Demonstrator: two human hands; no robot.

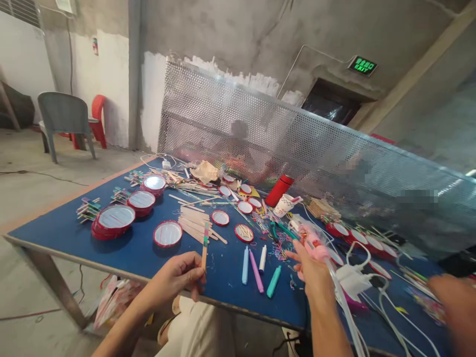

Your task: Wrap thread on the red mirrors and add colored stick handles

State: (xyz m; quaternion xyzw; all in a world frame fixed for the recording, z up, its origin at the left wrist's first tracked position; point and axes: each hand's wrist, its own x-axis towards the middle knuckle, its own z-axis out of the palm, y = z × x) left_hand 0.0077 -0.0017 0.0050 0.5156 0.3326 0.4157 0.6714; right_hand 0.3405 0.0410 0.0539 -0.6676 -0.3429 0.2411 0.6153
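Note:
My left hand (182, 272) pinches a wooden craft stick (204, 250) upright above the table's front edge; green and dark bands mark its upper part. My right hand (310, 265) reaches over the table with its fingers spread. Just beside it is a pink tool (316, 243), which looks like a glue gun; whether the hand touches it is unclear. Between my hands lie a light blue marker-like tube (245, 265), a purple tube (256, 270), a white tube (263, 259) and a green tube (274, 281). Plain craft sticks (194, 223) lie fanned beyond my left hand.
Stacked red-rimmed discs (115, 220) stand left on the blue table (141, 258). A red bottle (279, 190) and paper cup (284, 204) are at the back, before a perforated metal screen (208, 109). White plugs (355, 280) with cables lie right. Another person's blurred arm (455, 307) enters there.

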